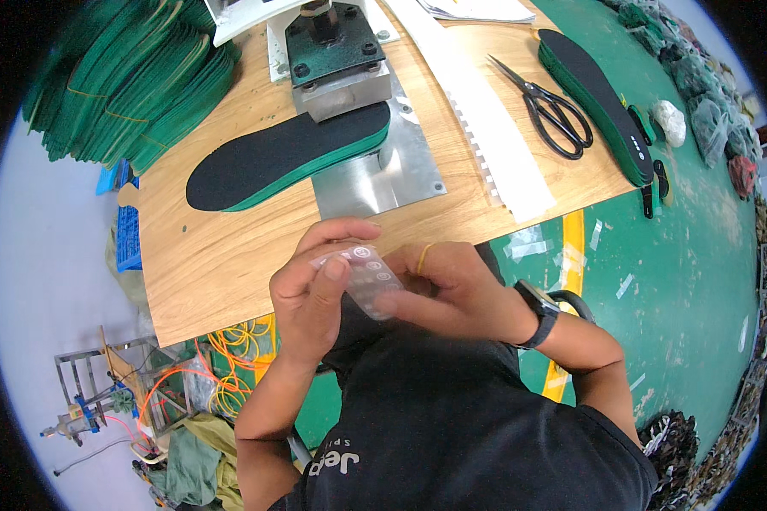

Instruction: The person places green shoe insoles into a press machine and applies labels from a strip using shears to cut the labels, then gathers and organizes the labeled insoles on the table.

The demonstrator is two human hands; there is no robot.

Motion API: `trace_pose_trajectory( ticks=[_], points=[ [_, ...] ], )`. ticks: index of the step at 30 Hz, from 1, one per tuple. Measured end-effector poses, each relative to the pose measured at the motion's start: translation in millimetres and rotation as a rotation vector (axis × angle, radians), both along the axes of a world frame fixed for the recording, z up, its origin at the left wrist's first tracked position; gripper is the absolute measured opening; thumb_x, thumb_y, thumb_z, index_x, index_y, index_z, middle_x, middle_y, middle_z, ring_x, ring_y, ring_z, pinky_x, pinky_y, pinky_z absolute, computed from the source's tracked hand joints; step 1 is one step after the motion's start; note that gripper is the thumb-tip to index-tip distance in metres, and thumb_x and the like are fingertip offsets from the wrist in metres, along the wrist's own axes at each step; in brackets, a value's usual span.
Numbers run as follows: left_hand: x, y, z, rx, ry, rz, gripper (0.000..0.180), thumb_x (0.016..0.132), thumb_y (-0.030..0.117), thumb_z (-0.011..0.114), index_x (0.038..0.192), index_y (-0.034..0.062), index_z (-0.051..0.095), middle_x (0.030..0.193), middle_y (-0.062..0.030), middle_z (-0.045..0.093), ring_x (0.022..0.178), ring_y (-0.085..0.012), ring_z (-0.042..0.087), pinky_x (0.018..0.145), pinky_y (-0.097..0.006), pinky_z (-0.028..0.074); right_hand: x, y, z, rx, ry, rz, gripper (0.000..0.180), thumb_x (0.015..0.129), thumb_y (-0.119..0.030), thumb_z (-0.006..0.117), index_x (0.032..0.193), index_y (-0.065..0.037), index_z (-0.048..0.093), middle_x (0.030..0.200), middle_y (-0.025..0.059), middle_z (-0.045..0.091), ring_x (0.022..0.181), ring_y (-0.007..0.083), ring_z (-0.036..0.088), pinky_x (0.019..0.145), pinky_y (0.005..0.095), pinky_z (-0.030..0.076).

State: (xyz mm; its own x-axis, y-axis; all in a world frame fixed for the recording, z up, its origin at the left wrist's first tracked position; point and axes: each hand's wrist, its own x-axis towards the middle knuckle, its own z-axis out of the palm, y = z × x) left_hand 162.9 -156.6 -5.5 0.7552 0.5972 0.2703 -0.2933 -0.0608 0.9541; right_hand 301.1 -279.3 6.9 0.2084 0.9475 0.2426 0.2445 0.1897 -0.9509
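Note:
Just in front of the table's near edge, a small translucent sheet [371,281] with white round marks is between my hands. My left hand [309,285] pinches its left side, thumb on top. The thumb of my right hand [456,289] meets the sheet's lower right edge; its other fingers curl inward and are partly hidden. A rubber band loops round a finger of that hand. Beyond them, a black-topped green insole [277,162] lies with one end beneath the metal block of a press [337,64], over a shiny metal plate [358,194].
Black-handled scissors [558,119] and a stack of insoles [595,102] lie at the right of the table. A long white strip [486,119] crosses beside the press. Banded green stacks [136,85] stand at far left. Orange hoses [234,362] coil on the floor.

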Motion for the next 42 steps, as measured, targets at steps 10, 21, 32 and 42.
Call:
trace_pose_trajectory(
  ticks=[10, 21, 32, 42],
  points=[
    [25, 100, 23, 0.691, 0.198, 0.250, 0.046, 0.081, 0.030, 0.067, 0.113, -0.0029, 0.061, 0.116, -0.0154, 0.061, 0.108, -0.0270, 0.055, 0.092, -0.036, 0.044, 10, 44, -11, -0.171, 0.363, -0.234, 0.026, 0.094, -0.022, 0.057, 0.085, 0.000, 0.063, 0.066, -0.0006, 0.059, 0.057, 0.0058, 0.049, 0.051, 0.0211, 0.038],
    [44, 161, 22, 1.178, 0.633, 0.042, 0.068, 0.066, 0.045, 0.076, 0.114, -0.0013, 0.059, 0.105, -0.0211, 0.063, 0.100, -0.0353, 0.058, 0.093, -0.039, 0.040, 48, 100, -18, -0.359, 0.801, -0.265, 0.022, 0.090, -0.017, 0.058, 0.084, 0.003, 0.064, 0.075, 0.0054, 0.064, 0.058, 0.0089, 0.057, 0.051, 0.0216, 0.045],
    [43, 165, 21, 1.127, 0.658, 0.026, 0.064, 0.064, 0.034, 0.078, 0.117, 0.0048, 0.059, 0.104, -0.0172, 0.063, 0.099, -0.0354, 0.056, 0.091, -0.040, 0.042, 45, 104, -17, -0.347, 0.854, -0.306, 0.020, 0.089, -0.014, 0.058, 0.081, 0.003, 0.065, 0.073, 0.0062, 0.065, 0.057, 0.0095, 0.058, 0.051, 0.0212, 0.045],
    [45, 162, 15, 1.124, 0.643, 0.047, 0.064, 0.063, 0.033, 0.080, 0.116, 0.0055, 0.059, 0.108, -0.0165, 0.061, 0.102, -0.0353, 0.055, 0.092, -0.040, 0.042, 42, 107, -17, -0.357, 0.855, -0.367, 0.022, 0.091, -0.016, 0.057, 0.078, 0.000, 0.064, 0.069, 0.0038, 0.063, 0.055, 0.0080, 0.056, 0.049, 0.0213, 0.043]
  ],
)
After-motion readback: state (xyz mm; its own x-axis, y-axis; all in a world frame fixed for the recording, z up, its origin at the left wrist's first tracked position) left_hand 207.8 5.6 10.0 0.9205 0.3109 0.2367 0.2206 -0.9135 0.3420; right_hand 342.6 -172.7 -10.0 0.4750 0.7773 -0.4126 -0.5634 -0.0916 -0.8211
